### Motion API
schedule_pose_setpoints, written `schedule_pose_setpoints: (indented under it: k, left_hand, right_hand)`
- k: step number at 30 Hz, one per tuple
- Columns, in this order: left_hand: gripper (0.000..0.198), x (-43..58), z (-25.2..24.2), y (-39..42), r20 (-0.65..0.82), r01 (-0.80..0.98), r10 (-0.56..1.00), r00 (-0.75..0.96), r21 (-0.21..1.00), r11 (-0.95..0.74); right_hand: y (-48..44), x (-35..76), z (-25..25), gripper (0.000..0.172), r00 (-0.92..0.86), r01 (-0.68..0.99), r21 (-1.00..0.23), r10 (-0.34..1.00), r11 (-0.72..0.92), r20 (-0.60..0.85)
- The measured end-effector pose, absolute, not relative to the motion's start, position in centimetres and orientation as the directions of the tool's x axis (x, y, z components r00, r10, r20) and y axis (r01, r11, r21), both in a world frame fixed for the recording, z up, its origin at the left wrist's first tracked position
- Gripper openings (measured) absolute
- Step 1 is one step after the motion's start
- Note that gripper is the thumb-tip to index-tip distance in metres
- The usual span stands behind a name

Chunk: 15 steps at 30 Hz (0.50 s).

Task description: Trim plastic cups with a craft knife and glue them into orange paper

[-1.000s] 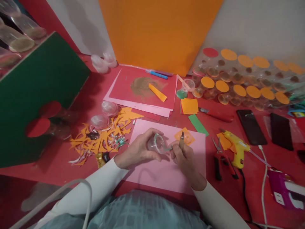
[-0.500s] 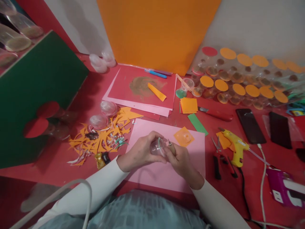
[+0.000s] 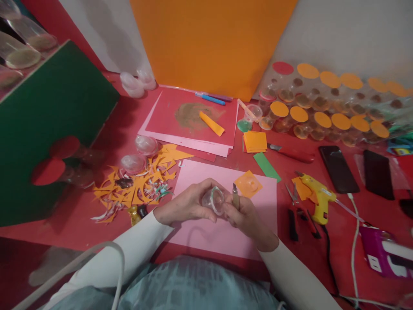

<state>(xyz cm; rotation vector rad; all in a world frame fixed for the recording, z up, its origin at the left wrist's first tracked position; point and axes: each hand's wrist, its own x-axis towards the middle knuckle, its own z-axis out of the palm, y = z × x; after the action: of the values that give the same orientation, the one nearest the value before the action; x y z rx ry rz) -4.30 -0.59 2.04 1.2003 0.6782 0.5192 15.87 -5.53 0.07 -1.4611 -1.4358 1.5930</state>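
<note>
Over a pink paper sheet (image 3: 222, 234), my left hand (image 3: 187, 204) is closed round a small clear plastic cup (image 3: 213, 200) with a green rim, held on its side. My right hand (image 3: 243, 215) is closed on a craft knife (image 3: 235, 194) with its blade pointing up, and its fingers touch the cup's rim. An orange paper square (image 3: 248, 184) with a clear round piece on it lies on the pink sheet just beyond my right hand.
Orange paper scraps (image 3: 138, 187) and two clear cups (image 3: 142, 155) lie at left. A yellow glue gun (image 3: 318, 196), pliers (image 3: 295, 211), two phones (image 3: 338, 168) and rows of orange-topped cups (image 3: 322, 112) are at right. A red sheet (image 3: 193, 116) with brown powder lies ahead.
My right hand moved in against the cup, then eased back slightly. The knife tip dipped toward the cup and now points up again. The cup's rim turned slightly.
</note>
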Motion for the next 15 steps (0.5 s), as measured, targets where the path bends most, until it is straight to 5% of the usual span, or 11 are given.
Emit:
schedule_pose_setpoints:
  k: [5, 9, 15]
  left_hand:
    - [0.073, -4.13, 2.22, -0.61, -0.199, -0.027, 0.739, 0.644, 0.959, 0.282]
    - [0.072, -4.25, 2.48, -0.61, -0.192, 0.010, 0.808, 0.558, 0.974, 0.225]
    - [0.067, -4.45, 2.44, -0.67, -0.136, 0.111, 0.840, 0.525, 0.990, 0.091]
  right_hand:
    - [-5.38, 15.41, 0.10, 0.038, -0.222, 0.097, -0.904, 0.876, -0.416, -0.427]
    - [-5.02, 14.93, 0.42, 0.042, -0.097, 0.059, -0.944, 0.939, -0.325, -0.330]
    - [-5.08, 15.19, 0.55, 0.034, -0.004, 0.265, -0.949, 0.984, -0.170, -0.178]
